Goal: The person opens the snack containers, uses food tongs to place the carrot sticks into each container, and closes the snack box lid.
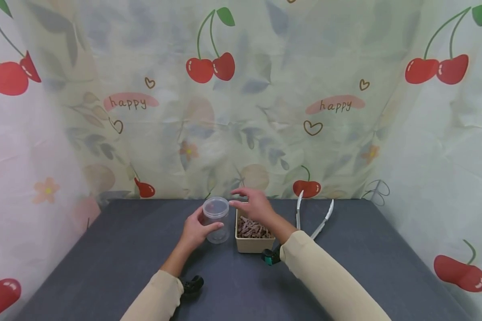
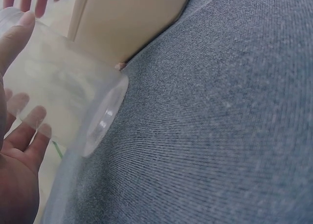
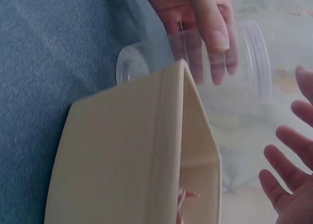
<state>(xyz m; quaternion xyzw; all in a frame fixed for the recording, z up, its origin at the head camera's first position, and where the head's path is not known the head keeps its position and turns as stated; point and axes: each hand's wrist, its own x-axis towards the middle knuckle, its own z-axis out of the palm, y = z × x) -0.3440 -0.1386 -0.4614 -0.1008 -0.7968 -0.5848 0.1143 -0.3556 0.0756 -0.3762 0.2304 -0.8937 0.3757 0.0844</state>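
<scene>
A clear plastic jar [image 1: 218, 223] with a clear lid [image 1: 216, 207] stands on the dark cloth. My left hand [image 1: 195, 230] grips its side, thumb in front and fingers behind, as the jar [image 2: 58, 77] in the left wrist view also shows. Over the back of a beige box [image 1: 255, 245] my right hand [image 1: 255, 205] hovers with fingers spread toward the lid, apart from it. Thin brown strip-like pieces [image 1: 252, 228] fill the box. In the right wrist view the right hand [image 3: 293, 160] holds nothing.
Metal tongs [image 1: 325, 219] lie spread on the table to the right of the box, partly behind my right forearm. A patterned curtain [image 1: 257, 111] hangs at the back and both sides. The dark tabletop [image 1: 116, 249] extends to the left.
</scene>
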